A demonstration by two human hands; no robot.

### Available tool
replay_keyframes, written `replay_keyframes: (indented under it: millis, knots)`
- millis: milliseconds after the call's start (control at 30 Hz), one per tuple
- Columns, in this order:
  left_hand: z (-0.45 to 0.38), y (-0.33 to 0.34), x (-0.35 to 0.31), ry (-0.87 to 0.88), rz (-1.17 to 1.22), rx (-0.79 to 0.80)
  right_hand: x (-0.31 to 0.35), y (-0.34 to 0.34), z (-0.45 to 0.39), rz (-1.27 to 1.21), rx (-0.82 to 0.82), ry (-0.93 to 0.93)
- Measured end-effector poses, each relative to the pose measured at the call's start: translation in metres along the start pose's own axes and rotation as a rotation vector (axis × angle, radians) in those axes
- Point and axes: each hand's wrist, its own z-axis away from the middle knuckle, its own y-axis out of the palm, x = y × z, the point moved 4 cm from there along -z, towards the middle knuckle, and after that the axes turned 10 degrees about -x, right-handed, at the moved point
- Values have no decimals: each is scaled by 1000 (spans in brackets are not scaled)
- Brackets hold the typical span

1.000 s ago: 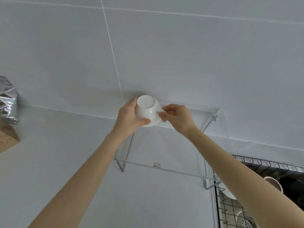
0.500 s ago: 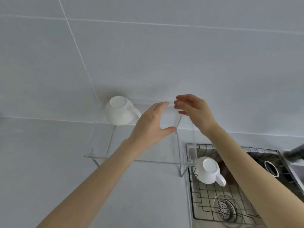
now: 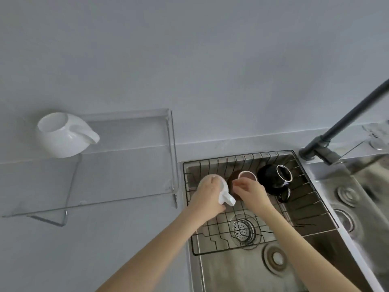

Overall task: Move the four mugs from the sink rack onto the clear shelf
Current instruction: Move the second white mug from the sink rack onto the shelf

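One white mug [image 3: 63, 138] stands upside down at the far left of the clear shelf [image 3: 130, 131]. In the black wire sink rack [image 3: 248, 239] a second white mug [image 3: 226, 198] lies under my left hand [image 3: 207, 194], whose fingers close over its body; the handle sticks out toward me. My right hand [image 3: 250, 190] hovers at a brown mug [image 3: 247, 175] with a pale rim, fingertips near its left side, touching or not I cannot tell. A black mug [image 3: 273, 179] sits to the right in the rack.
The rack sits in a steel sink [image 3: 315, 260] with a round drain [image 3: 244, 228]. A dark faucet [image 3: 341, 123] rises at the right. A grey counter [image 3: 84, 249] runs under the shelf, with a grey wall [image 3: 189, 60] behind.
Both hands left the shelf, where the first white mug stays, and dropped right into the sink rack. My left hand now grips the second white mug; my right reaches the brown one.
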Motion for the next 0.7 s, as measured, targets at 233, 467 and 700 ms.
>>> replay_keyframes:
  millis: [233, 467, 700]
  knots:
    - [-50, 37, 25, -154, -143, 61, -35, 31, -8, 6, 76, 22]
    - [-59, 41, 43, -154, -58, 171, -46, 37, -14, -18, 25, 27]
    - [-53, 28, 45, -198, 86, 81, -52, 34, -13, -160, -23, 66]
